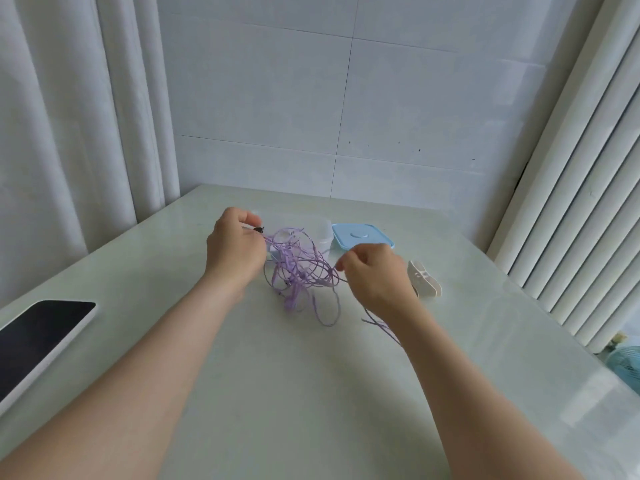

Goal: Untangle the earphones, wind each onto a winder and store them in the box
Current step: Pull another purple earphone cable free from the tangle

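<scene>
Earphones (298,271) in thin purple tangle, left grip (233,251) pinching dark tip (258,229); right grip (375,271) pinching strand

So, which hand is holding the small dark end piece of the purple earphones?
The left hand: it pinches the small dark end piece at its fingertips. The right hand pinches only a plain strand of the purple earphones.

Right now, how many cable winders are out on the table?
2, I think: one cream winder just right of the right hand, the second winder overlapping it on the nearer side. The hand covers their left edge, so another may be hidden.
</scene>
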The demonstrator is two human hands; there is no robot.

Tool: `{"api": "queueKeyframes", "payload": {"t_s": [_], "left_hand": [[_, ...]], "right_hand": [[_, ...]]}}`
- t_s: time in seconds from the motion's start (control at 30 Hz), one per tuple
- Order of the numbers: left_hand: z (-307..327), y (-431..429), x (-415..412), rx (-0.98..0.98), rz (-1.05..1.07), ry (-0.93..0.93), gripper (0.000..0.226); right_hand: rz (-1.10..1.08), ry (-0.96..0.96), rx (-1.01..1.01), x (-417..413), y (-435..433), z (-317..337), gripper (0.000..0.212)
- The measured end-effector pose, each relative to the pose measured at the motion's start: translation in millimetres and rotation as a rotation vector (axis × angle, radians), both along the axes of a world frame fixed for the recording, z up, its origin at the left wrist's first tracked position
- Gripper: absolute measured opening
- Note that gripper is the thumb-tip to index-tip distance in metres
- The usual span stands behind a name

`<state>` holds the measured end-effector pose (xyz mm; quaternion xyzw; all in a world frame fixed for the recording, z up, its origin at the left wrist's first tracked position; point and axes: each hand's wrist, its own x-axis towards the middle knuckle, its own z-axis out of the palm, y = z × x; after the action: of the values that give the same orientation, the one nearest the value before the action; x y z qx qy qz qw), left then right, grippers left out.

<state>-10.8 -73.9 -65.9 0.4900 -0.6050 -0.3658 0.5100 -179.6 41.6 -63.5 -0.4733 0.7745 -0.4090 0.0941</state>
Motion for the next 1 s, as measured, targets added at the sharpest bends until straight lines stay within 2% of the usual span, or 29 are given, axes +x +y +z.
{"api": "queueKeyframes", "payload": {"t_s": [0.07, 0.17, 0.27, 0.33, 0.4, 0.5, 0.53, 0.6, 0.67, 0.77, 0.9, 1.0], "left_hand": [[4.3, -0.7, 1.0, 0.096, -0.019, 0.093, 0.037], [5.4, -1.9, 1.9, 0.184, -0.074, 0.044, 0.034], [5.0, 1.5, -2.1, 0.206, -0.124, 0.005, 0.030], [3.2, 2.7, -2.6, 0.126, -0.060, -0.127, 0.038], [-2.5, 1.2, -1.2, -0.066, 0.071, -0.318, 0.040], [-10.4, -2.2, -0.6, -0.321, 0.040, -0.440, 0.012], [-12.6, -3.7, -0.9, -0.389, -0.031, -0.470, 0.014], [-15.7, -3.0, -2.4, -0.466, -0.204, -0.547, 0.043], [-14.5, 4.4, -5.4, -0.426, -0.372, -0.598, 0.065], [-17.4, 8.6, -8.6, -0.369, -0.458, -0.664, 0.075], [-11.3, 11.5, -7.0, -0.280, -0.422, -0.767, 0.063], [-8.4, 17.0, -9.6, -0.287, -0.345, -0.908, 0.039]], "right_hand": [[0.032, 0.082, 0.046, 2.5, -0.3, -3.9, 0.030], [0.072, 0.158, 0.067, 0.6, -3.6, -9.3, 0.025], [0.117, 0.266, 0.109, -2.3, -1.6, -11.2, 0.009], [0.135, 0.339, 0.121, -6.5, -1.7, -14.2, 0.013], [0.121, 0.360, 0.101, -9.6, -3.8, -17.6, 0.013], [0.079, 0.360, 0.088, -12.6, -6.8, -20.3, 0.013], [0.076, 0.366, 0.094, -13.7, -6.7, -20.5, 0.014], [0.065, 0.382, 0.118, -14.9, -5.4, -21.2, 0.015], [0.046, 0.409, 0.135, -16.5, -5.2, -22.2, 0.013], [0.028, 0.409, 0.172, -20.6, -6.5, -23.3, 0.011], [-0.021, 0.534, 0.236, -20.3, -6.1, -22.5, 0.015], [-0.086, 0.665, 0.268, -12.4, -2.9, -19.0, 0.014]]}}
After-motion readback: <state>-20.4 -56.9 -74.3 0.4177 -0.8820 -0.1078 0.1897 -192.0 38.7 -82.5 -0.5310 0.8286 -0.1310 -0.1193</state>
